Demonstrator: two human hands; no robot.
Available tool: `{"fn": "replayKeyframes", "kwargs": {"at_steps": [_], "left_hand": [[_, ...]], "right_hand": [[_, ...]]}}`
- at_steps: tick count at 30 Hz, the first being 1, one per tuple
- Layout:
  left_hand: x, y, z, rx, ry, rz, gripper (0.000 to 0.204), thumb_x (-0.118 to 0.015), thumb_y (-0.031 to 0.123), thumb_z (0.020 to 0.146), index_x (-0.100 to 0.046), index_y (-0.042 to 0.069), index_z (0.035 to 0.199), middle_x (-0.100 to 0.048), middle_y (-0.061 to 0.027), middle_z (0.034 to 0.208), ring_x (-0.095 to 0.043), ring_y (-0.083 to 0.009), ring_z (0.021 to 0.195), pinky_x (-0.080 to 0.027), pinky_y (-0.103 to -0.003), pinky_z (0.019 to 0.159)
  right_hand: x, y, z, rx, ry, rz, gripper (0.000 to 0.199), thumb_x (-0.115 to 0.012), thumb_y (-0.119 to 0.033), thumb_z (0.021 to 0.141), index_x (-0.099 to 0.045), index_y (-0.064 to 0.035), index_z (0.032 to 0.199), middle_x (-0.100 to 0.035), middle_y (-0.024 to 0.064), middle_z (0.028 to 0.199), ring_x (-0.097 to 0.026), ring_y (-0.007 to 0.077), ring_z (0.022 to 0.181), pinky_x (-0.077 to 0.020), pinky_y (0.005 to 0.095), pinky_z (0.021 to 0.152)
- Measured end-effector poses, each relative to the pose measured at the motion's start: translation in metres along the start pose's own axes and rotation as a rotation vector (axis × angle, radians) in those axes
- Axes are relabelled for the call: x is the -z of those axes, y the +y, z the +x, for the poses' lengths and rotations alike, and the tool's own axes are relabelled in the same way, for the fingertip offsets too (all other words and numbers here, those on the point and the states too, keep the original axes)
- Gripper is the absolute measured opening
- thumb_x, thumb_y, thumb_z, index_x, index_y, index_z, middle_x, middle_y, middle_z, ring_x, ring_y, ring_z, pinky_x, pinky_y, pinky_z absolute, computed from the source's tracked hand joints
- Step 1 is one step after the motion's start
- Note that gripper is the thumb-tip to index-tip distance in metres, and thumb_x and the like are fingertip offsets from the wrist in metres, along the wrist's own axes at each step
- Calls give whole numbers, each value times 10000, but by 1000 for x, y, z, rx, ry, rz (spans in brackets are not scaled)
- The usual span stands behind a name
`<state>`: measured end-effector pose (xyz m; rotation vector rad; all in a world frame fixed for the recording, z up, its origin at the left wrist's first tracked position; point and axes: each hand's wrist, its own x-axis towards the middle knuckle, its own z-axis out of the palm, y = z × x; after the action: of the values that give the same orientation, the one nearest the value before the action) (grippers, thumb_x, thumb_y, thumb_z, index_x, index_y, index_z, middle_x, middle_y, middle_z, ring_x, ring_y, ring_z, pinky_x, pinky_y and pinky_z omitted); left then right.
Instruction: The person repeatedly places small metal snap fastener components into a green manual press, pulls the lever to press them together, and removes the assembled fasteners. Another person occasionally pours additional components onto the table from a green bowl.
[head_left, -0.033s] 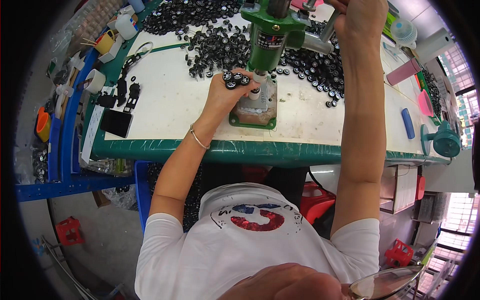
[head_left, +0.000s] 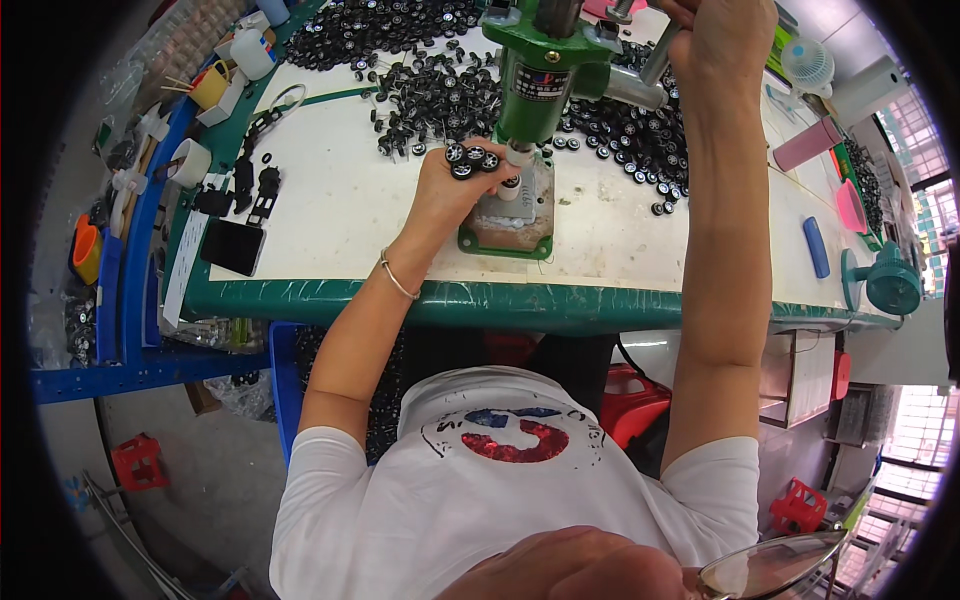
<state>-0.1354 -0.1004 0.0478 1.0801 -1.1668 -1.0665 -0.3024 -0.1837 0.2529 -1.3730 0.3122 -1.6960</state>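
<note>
The left hand cups a cluster of small black wheels and touches the base of the green press. The right hand grips the press's metal lever. Behind the press, loose black wheels litter the white worktop; a blue bar lies right of it.

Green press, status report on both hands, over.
Left hand holds small black wheels at green press base. Right hand grips the lever. Loose wheels around.

Green-edged white workbench, blue shelving at left, grey floor, red stools, bright barred windows at right.
</note>
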Motion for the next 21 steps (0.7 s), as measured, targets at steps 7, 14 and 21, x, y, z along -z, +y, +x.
{"fn": "replayKeyframes", "kwargs": {"at_steps": [7, 14, 21], "left_hand": [[-2, -2, -1, -28, 0, -2, 105, -761, 47, 748, -694, -5, 809, -649, 2, 772, -534, -57, 595, -435, -203, 552], [-3, 3, -2, -48, -5, 37, 122, -764, 67, 749, -703, 7, 835, -648, -2, 738, -549, -52, 595, -437, -197, 539], [-2, 2, -2, -47, 25, 28, 144, -775, 75, 740, -710, 9, 850, -639, 1, 699, -534, -54, 580, -416, -198, 529]], "right_hand": [[0, -5, -9, -83, -36, 262, 302, -559, -230, 931, -428, -141, 673, -300, -92, 531, -224, 16, 390, -157, 189, 339], [-2, -5, -13, 173, -78, -74, 301, -569, -234, 925, -428, -147, 674, -308, -94, 532, -228, 13, 394, -159, 188, 341], [-1, 0, -2, 49, -24, -48, 286, -601, -227, 903, -437, -143, 684, -306, -99, 533, -228, 11, 395, -150, 188, 344]]}}
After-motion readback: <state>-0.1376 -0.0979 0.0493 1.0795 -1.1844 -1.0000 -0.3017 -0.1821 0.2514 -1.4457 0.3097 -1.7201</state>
